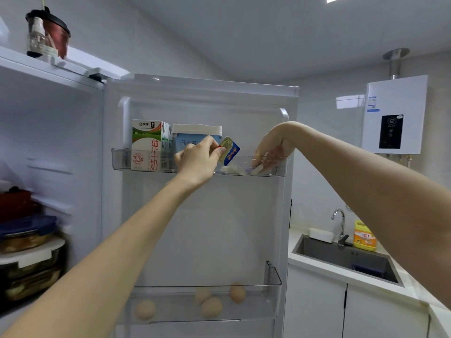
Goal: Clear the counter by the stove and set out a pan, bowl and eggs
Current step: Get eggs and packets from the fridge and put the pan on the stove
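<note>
Evidently, the eggs (211, 306) were noted loose in the lower door shelf (175, 307), straight below the left grip (196, 162), found pinching a blue-and-gold packet (230, 151); whether the right grip (272, 153) held anything could not be told.

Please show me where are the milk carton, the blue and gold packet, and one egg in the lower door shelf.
milk carton (146, 145), head view, middle of its printed front.
blue and gold packet (231, 152), head view, on its blue half.
egg (211, 306), head view, middle of the frontmost egg's shell.
</note>
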Demonstrator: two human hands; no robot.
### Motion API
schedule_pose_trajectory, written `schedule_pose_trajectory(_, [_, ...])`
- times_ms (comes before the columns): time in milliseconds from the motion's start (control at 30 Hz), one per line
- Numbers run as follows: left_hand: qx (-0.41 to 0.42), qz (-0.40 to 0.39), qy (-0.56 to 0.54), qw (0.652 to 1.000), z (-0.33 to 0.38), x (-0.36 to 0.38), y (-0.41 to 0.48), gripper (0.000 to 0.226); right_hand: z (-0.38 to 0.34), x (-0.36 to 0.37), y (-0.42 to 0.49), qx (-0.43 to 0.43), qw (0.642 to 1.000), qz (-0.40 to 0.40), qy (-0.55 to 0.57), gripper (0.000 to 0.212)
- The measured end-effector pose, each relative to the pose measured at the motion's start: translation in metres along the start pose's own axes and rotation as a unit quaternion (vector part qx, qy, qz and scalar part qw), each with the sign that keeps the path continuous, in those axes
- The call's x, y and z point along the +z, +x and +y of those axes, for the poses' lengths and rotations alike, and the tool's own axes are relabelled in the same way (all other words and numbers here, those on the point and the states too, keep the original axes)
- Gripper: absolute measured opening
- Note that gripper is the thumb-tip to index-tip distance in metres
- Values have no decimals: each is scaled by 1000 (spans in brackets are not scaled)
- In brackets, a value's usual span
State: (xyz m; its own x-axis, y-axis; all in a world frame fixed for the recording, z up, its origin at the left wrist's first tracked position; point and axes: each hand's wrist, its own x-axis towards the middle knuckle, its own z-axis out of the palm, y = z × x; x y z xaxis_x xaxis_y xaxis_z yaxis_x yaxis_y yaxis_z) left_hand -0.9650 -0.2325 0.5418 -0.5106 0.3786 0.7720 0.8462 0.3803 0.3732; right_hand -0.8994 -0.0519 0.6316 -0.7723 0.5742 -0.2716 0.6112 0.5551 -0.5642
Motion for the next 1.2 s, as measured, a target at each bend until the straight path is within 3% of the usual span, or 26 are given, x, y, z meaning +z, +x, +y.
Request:
schedule_pose_trajectory(100, [0, -7, -11, 1000, -1, -1, 0, 28, 1, -3, -2, -38, 996, 29, 79, 17])
schedule_pose_trajectory(233, [1, -9, -19, 1000, -1, -2, -1, 28, -1, -4, -2, -98, 968, 21, 228, 21])
schedule_pose_trajectory(367, [15, -21, -42, 999, -7, -3, -2, 23, -8, 4, 2, -47, 985, -31, 165, 38])
schedule_pose_trajectory(600, [30, -29, -45, 998, -12, -9, -3, 20, -14, 12, 3, -43, 999, -13, 22, 27])
schedule_pose_trajectory(900, [34, -15, -46, 998, -15, -5, -2, 25, -9, 12, 0, -47, 998, -32, 26, 15])
schedule_pose_trajectory(1067, [37, -10, -57, 998, -17, -4, 0, 27, -11, 16, 3, -36, 997, -34, 60, 17])
schedule_pose_trajectory(1200, [40, -10, -59, 997, -16, -5, -1, 27, -12, 17, 4, -42, 997, -44, 49, 32])
